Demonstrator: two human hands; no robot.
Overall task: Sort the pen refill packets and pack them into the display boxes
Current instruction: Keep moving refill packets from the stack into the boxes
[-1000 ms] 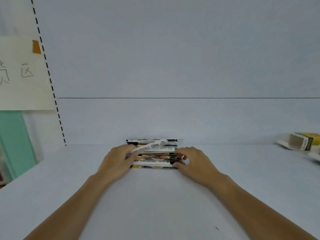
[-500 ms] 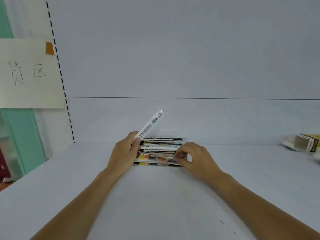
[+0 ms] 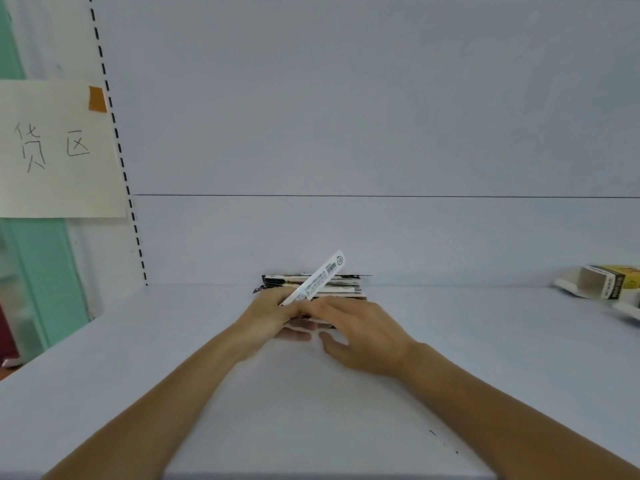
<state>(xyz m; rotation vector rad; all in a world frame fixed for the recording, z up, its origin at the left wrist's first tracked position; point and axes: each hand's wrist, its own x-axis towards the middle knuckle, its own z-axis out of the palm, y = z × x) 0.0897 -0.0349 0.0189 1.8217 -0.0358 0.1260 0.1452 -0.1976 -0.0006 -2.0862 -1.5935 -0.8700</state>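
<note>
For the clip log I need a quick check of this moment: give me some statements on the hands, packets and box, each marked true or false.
1. The left hand holds a white packet tilted up toward the right. True.
2. The stack of packets sits inside the display box. False: the stack lies on the shelf; the box lies apart at the far right.
3. The right hand is down at the stack, close to the left hand. True.
4. The paper sign hangs on the right. False: it hangs on the left, fixed with orange tape.
</note>
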